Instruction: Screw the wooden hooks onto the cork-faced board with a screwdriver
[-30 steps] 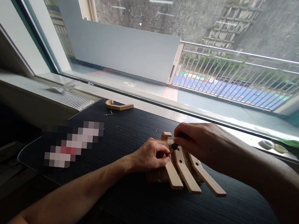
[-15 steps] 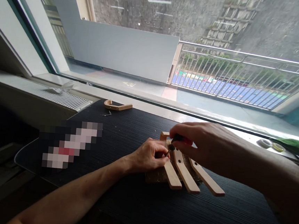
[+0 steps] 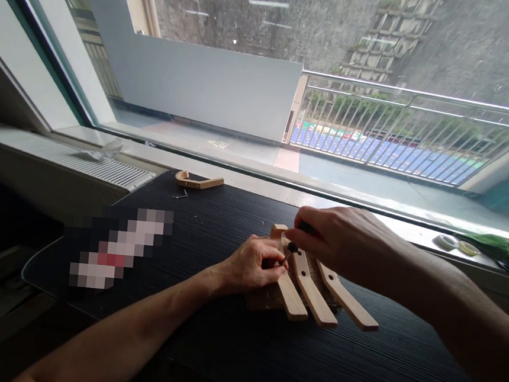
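Note:
My right hand is closed around a screwdriver, its dark handle mostly covered by the fingers. The shaft slants down to the fingertips of my left hand, which are pinched together over the leftmost wooden hook. What sits between those fingertips is too small and hidden to make out. Beside it lie a middle wooden hook and a right wooden hook, both pale with dark holes. All three rest across a brownish board, largely covered by hooks and hands.
A loose wooden hook lies at the far left of the black table, with small screws near it. A blurred-out patch covers something at left. Tape rolls and a green bundle are on the window sill.
My right hand has turned slightly around the screwdriver; the red on its handle no longer shows. The left hand stays at the same hook. The whole view has shifted a little.

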`<state>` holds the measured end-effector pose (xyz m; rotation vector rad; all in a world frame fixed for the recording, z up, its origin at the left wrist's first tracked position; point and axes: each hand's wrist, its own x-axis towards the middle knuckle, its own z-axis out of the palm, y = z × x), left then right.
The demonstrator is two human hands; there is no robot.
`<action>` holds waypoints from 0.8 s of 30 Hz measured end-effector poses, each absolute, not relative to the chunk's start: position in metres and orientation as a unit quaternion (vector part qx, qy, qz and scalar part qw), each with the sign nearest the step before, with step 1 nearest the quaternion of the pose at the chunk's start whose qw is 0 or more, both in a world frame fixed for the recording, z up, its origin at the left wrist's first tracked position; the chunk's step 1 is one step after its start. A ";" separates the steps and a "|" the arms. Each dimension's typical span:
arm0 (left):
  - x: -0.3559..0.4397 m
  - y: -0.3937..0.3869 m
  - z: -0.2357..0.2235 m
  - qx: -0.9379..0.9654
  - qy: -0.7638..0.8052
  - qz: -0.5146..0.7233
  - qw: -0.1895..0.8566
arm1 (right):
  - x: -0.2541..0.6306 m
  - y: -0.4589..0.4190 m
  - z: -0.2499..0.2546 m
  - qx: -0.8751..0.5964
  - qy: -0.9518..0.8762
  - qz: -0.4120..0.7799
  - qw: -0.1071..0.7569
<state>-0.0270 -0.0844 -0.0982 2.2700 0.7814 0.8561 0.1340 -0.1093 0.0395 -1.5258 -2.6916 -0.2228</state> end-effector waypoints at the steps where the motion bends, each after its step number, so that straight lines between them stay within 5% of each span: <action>1: -0.027 -0.084 -0.098 0.852 0.293 0.320 0.292 | 0.136 -0.109 0.042 -0.485 -0.872 -0.063 0.029; 8: -0.027 -0.084 -0.098 0.853 0.296 0.315 0.293 | 0.145 -0.109 0.045 -0.428 -0.903 0.009 0.024; 24: -0.028 -0.084 -0.099 0.855 0.287 0.316 0.294 | 0.137 -0.110 0.043 -0.463 -0.885 -0.042 0.032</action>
